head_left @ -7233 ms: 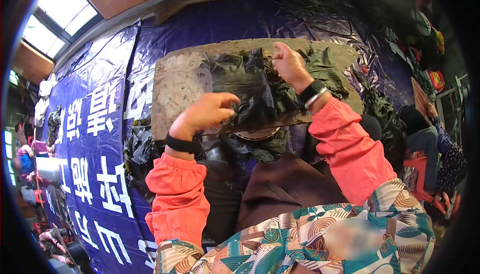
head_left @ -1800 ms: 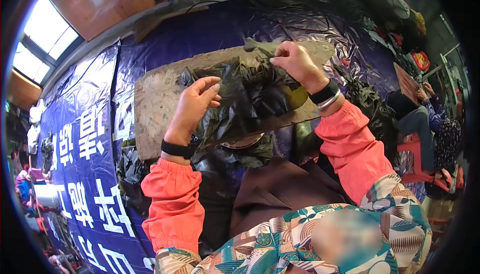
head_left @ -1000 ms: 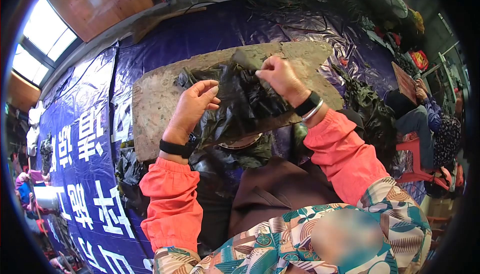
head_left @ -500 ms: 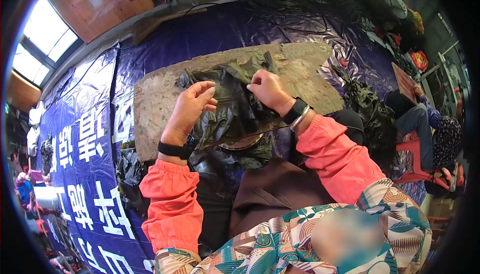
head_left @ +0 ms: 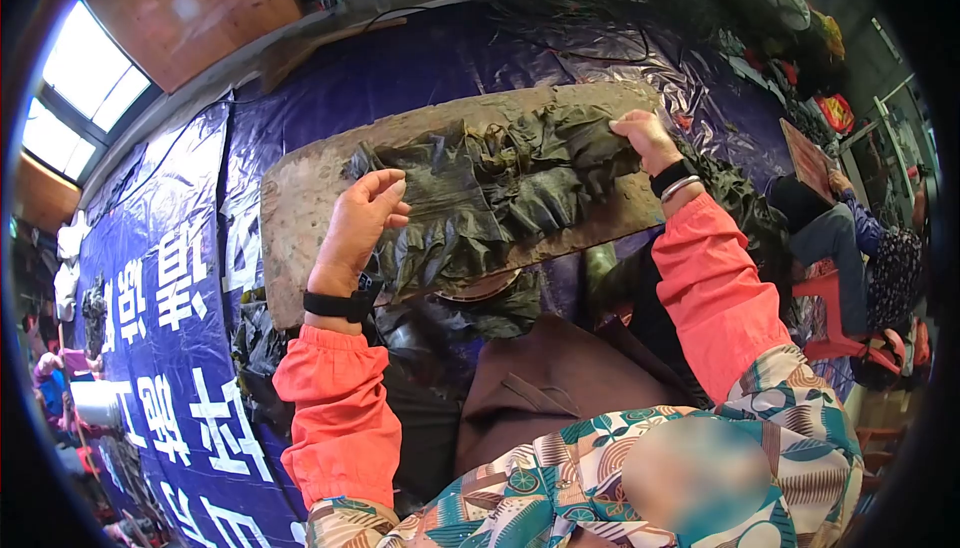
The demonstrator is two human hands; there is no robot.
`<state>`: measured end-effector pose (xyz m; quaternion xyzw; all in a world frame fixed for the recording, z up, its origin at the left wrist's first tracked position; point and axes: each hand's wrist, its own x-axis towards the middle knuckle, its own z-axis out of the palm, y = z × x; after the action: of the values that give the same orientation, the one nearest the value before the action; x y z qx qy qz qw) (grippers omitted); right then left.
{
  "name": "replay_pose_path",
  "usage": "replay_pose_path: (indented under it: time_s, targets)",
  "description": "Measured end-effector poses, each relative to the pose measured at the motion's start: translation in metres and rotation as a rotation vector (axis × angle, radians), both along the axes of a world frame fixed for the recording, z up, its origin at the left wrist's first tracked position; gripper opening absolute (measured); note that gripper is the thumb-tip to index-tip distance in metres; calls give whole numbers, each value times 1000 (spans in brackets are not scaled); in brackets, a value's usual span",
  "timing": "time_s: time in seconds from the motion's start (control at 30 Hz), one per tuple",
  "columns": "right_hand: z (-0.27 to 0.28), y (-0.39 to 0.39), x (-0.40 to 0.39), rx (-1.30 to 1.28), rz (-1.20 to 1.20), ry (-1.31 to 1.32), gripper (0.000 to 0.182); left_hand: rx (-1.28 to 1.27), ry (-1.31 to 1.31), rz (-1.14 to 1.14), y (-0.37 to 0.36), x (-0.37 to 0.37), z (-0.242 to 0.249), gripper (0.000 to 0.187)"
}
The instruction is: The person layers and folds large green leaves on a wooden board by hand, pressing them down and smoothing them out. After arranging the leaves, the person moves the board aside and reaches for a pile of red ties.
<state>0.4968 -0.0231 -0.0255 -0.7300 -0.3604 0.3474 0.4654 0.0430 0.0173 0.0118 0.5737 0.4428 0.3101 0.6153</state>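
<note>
A dark, wet, crumpled sheet of seaweed lies spread across a worn grey-brown board. The sheet covers the middle and right part of the board; its lower edge hangs over the near edge of the board.

The left hand rests on the left end of the sheet. The fingers are half curled and slightly apart, with the fingertips pressing on the sheet. Whether any fold is pinched between them cannot be told. A black band sits on the left wrist.

The right hand is at the far right end of the sheet, with the fingers closed on its edge. A black band and a metal bangle sit on the right wrist. Both arms wear orange sleeves.

More dark seaweed hangs below the near edge of the board, around a round light object that is partly hidden.

The board lies on a blue plastic sheet with large white characters. Another person sits at the right edge, well apart from the board. A window shows at the upper left.
</note>
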Motion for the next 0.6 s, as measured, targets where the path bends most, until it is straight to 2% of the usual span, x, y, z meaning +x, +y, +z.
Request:
replay_pose_path:
  time_s: [0.13, 0.17, 0.27, 0.3, 0.33, 0.4, 0.5, 0.6]
  targets:
    - [-26, -5, 14, -32, -43, -264, 12, 58, 49, 58, 2, 0, -2, 31]
    - [-27, -7, 18, -33, -46, -262, 12, 57, 51, 54, 7, -4, -6, 31]
    - [-20, -8, 18, -266, -84, -651, 18, 167, 184, 188, 21, -25, -12, 26]
    - [-16, -14, 9, -197, -127, -769, 16, 214, 301, 269, 21, -31, -8, 24]
    - [-12, -18, -3, -195, -118, -767, 16, 261, 419, 351, 23, -38, -6, 22]
    - [-3, -21, -31, 314, -184, -1027, 15, 268, 466, 360, 27, -49, -14, 22]
    - [15, -27, -111, 451, 225, -662, 10, 266, 568, 306, 24, -47, -23, 29]
    - [13, -35, -187, 399, 456, -560, 18, 346, 673, 254, 33, -41, -58, 38]
